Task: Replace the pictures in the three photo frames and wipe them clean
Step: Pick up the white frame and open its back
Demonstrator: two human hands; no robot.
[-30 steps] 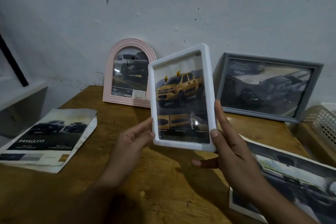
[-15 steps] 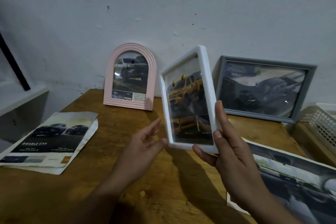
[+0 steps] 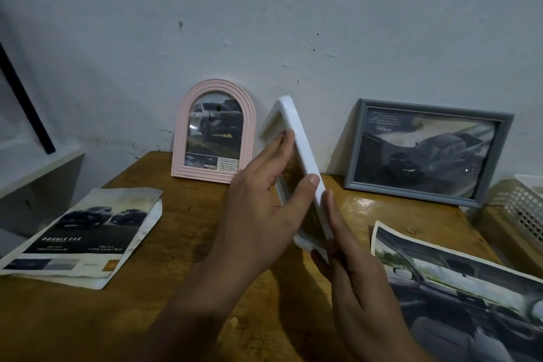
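Observation:
The white photo frame (image 3: 297, 139) is held above the wooden table (image 3: 188, 209), turned almost edge-on, so its yellow truck picture barely shows. My left hand (image 3: 258, 214) holds it with fingers across the front and the thumb on the side edge. My right hand (image 3: 358, 288) grips its lower corner from behind and below. A pink arched frame (image 3: 179, 141) and a grey rectangular frame (image 3: 355, 144) lean against the wall, each with a car picture inside.
A loose car brochure page (image 3: 85, 238) lies on the table's left side. A larger car-interior print (image 3: 470, 288) lies at the right. A white plastic basket (image 3: 526, 209) stands at the far right edge, and a white shelf (image 3: 38, 167) at the far left.
The white frame has rotated from facing me to nearly edge-on. My left hand moved from its left edge onto its front face; my right hand stays at the lower corner.

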